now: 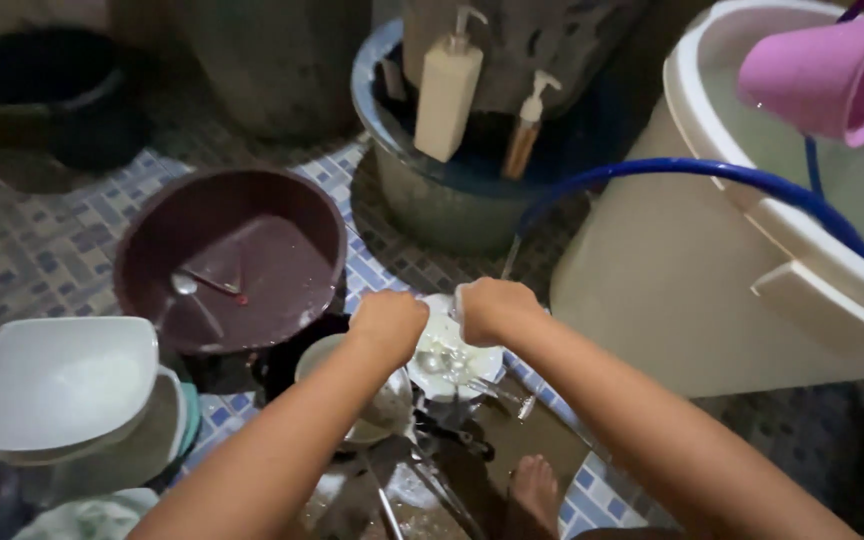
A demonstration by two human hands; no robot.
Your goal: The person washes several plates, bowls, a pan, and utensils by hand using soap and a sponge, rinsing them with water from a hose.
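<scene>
Dim light over wet floor of small blue-and-white patterned tiles (42,250); large cream plastic water tub (672,270) at right, round maroon plastic basin (282,200) standing on the tiles.

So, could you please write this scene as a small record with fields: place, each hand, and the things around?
place: tiled floor, seen from above
left hand: closed, over a small white round bowl
right hand: closed on the rim of that bowl
in bowl: shiny metal cutlery
left side: dark maroon round plastic basin; white square plastic tub
behind: cream pump bottle
right side: large cream plastic container, blue hose, pink plastic scoop
</scene>
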